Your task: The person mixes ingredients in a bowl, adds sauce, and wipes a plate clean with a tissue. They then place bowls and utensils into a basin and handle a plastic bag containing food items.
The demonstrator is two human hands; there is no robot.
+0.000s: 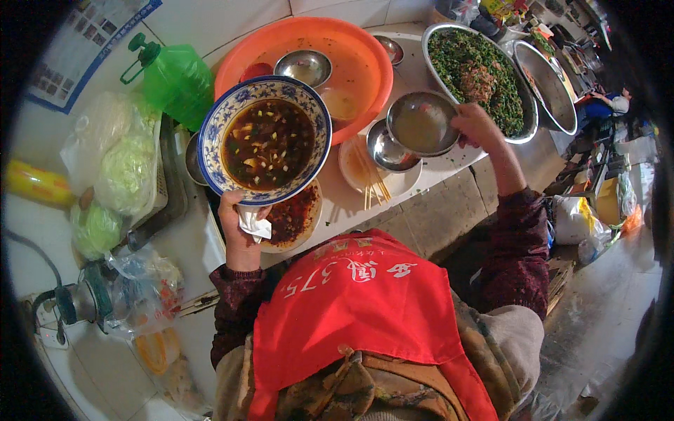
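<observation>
A blue-and-white patterned bowl (211,138) of dark broth with pale chopped bits is gripped at its near rim by my left hand (239,223). A crumpled white tissue (255,225) is under those same fingers. My right hand (475,126) grasps the rim of a steel bowl (423,122) that holds a thin cloudy liquid. Below it, a second steel bowl (390,152) rests at a white plate (354,178) with several wooden chopsticks (376,181) across it. Partly hidden under the patterned bowl is a dish of dark red chilli sauce (295,218).
Behind the bowls stands an orange plastic basin (368,58) of liquid with a floating steel bowl (303,67). A large steel bowl (427,50) of chopped greens and meat is at right. A green plastic jug (184,79) and bagged cabbage (126,171) are at left.
</observation>
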